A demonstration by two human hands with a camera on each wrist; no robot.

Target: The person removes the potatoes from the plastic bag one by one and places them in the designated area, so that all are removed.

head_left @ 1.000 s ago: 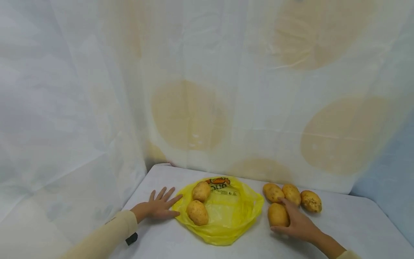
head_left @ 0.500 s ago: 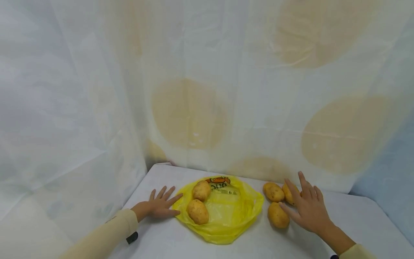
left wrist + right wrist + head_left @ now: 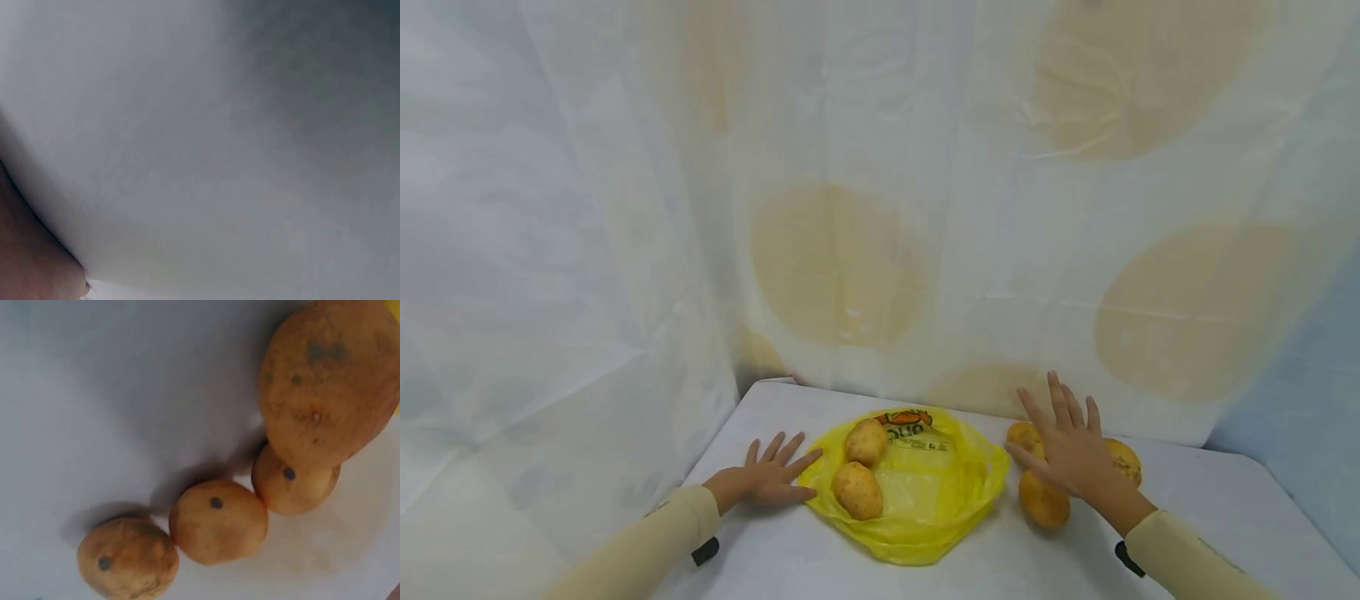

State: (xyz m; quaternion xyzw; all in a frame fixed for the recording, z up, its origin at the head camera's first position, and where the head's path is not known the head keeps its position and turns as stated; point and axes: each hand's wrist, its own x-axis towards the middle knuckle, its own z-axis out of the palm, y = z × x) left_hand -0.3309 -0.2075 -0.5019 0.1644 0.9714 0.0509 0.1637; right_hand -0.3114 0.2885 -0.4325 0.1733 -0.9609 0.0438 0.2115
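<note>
Two potatoes (image 3: 857, 491) within rim of yellow bag (image 3: 917, 537); four loose potatoes (image 3: 217, 522) on surface (image 3: 985, 571), right of bag. Left hand (image 3: 769, 482) at bag's edge, right hand (image 3: 1072, 454) over loose ones; both sets of fingers spread, gripping nothing. Likely reaching stage; grasp would need lowering, curling.

On the table (image 3: 1225, 504), 4 potatoes (image 3: 1045, 504) lie right of the bag (image 3: 928, 500) — 2 other potatoes (image 3: 857, 492) within its left half.

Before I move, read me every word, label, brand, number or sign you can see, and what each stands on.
"ouc", or close to it: dark letters on the yellow bag, below an orange picture; too blurred to be sure.
Smaller print under them, same bag: too small to read.
Dark marks on the right sleeve: too small to tell whether they are text.
</note>
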